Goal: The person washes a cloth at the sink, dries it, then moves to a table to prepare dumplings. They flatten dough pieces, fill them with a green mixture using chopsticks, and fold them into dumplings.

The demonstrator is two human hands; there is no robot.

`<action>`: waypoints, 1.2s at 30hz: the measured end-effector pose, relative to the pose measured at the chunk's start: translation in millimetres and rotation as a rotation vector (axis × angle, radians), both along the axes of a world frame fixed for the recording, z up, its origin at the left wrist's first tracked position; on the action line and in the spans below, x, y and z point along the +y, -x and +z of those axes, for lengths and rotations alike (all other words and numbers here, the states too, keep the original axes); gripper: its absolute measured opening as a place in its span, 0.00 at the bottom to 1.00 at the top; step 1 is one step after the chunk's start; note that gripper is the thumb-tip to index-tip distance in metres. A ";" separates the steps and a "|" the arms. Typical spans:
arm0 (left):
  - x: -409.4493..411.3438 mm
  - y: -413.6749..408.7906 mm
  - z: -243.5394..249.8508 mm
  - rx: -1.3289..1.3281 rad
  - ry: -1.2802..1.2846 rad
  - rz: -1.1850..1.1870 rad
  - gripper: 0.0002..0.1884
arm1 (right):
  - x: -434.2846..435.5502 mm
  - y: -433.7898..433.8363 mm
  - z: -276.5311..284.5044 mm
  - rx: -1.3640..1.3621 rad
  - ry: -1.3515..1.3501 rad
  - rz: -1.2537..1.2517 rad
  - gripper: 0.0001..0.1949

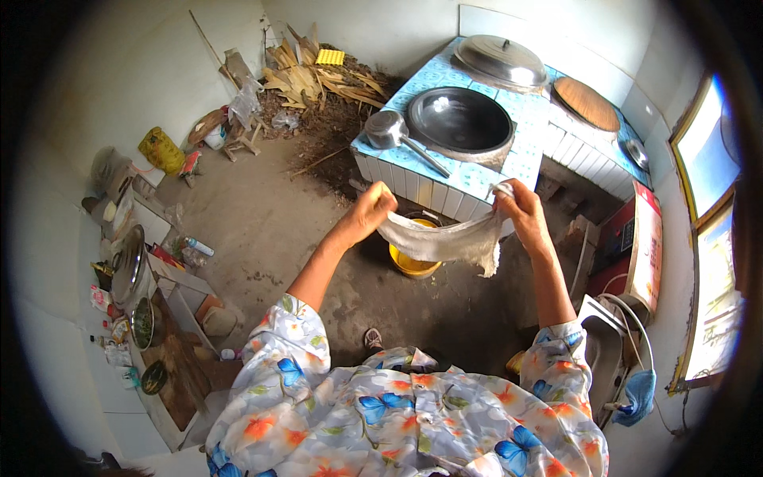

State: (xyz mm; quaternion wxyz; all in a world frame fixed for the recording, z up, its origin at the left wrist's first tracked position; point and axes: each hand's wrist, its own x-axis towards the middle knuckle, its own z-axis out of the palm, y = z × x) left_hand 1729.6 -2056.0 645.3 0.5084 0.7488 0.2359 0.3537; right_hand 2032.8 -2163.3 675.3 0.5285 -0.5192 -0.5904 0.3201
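Observation:
A pale, frayed cloth [444, 238] hangs stretched between my two hands, sagging in the middle. My left hand [371, 208] is closed around one end of it. At the other end, my right hand [520, 206] pinches a bunched corner, and a ragged edge drops below that hand. Beneath the cloth a yellow bucket [414, 268] stands on the floor, partly hidden by it. Just beyond my hands is a blue-tiled stove [405, 158] with a large dark wok [459, 119] set into its top. A metal ladle [387, 130] with a long handle lies beside the wok.
A metal lid [501, 59] and a round wooden cover [587, 102] lie farther back. Dry husks [298, 77] are heaped left of the stove. At left, a counter [173, 381] holds a bowl of greens [143, 322]. A sink [602, 352] stands at right.

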 end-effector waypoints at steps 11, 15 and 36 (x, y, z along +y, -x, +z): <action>61.8 80.7 21.8 -0.417 0.432 -0.302 0.12 | 57.6 105.5 38.4 -0.004 0.030 0.086 0.15; 74.8 51.0 8.6 -0.416 0.700 -0.315 0.19 | 98.8 161.4 44.1 -0.263 -0.112 -0.006 0.08; 117.9 4.7 -160.2 -0.275 1.340 0.224 0.32 | 177.2 113.6 -45.3 -0.348 0.148 0.065 0.18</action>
